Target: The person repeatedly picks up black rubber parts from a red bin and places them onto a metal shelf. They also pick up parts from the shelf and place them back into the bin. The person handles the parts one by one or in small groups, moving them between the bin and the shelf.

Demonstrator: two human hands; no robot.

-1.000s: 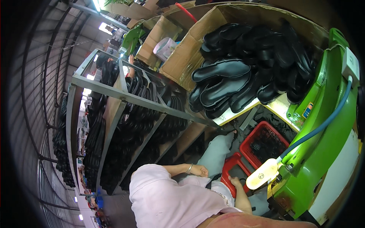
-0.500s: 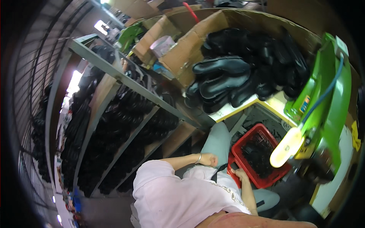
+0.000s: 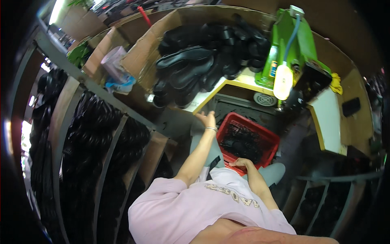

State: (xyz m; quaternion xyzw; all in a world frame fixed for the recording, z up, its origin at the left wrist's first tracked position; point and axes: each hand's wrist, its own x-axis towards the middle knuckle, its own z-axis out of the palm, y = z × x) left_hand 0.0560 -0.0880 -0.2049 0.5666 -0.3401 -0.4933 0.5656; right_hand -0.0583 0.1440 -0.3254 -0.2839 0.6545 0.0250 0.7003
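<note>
My left hand (image 3: pixel 208 119), with a bracelet at its wrist, reaches out beside the front corner of the white table (image 3: pixel 203 100). Its fingers are apart and hold nothing I can see. My right hand (image 3: pixel 244 163) lies at the near rim of a red plastic basket (image 3: pixel 271 151), its fingers curled over that edge. Black scraps (image 3: pixel 239 140) lie inside the basket, which stands between my legs. On the table rises a pile of black shoe soles (image 3: pixel 189 73), just beyond my left hand.
A green machine (image 3: pixel 300 36) with a lit yellow-white lamp (image 3: pixel 283 83) stands at the right of the table. Cardboard walls (image 3: pixel 142 55) surround the pile. A metal rack (image 3: pixel 97 95) full of black soles runs along my left. Another rack (image 3: pixel 337 178) stands at lower right.
My left hand has gone from a closed position over my lap forward to the table corner, its fingers now spread. My right hand stays at the basket rim. The whole view has swung right.
</note>
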